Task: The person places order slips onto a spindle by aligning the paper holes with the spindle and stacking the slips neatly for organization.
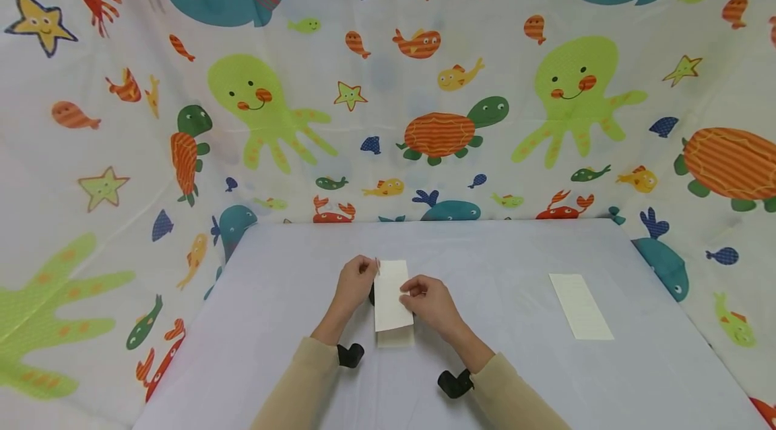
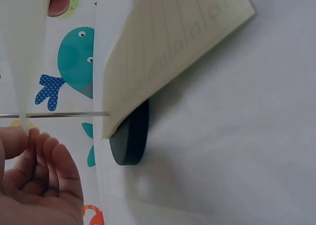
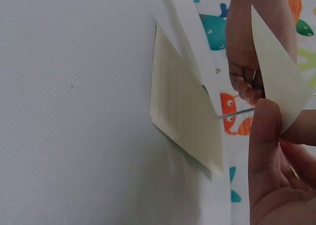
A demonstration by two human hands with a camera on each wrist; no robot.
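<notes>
A cream paper sheet (image 1: 393, 295) is held up between both hands. My left hand (image 1: 356, 280) pinches its left edge between thumb and fingers, the other fingers loosely bent. My right hand (image 1: 432, 303) pinches the opposite edge. Under it, a lined paper sheet (image 2: 177, 32) lies at the black round base (image 2: 131, 136) of a paper spike. From there the thin metal rod (image 2: 69, 114) rises and crosses the upper sheet close by the left fingertips; I cannot tell whether it pierces that sheet. In the head view the upper sheet covers most of the base.
Another lined paper sheet (image 1: 580, 306) lies flat at the right of the white-covered table (image 1: 273, 268). Behind and at the sides hangs a curtain (image 1: 364, 113) printed with sea animals. Black wrist devices (image 1: 456, 384) sit at both sleeve cuffs.
</notes>
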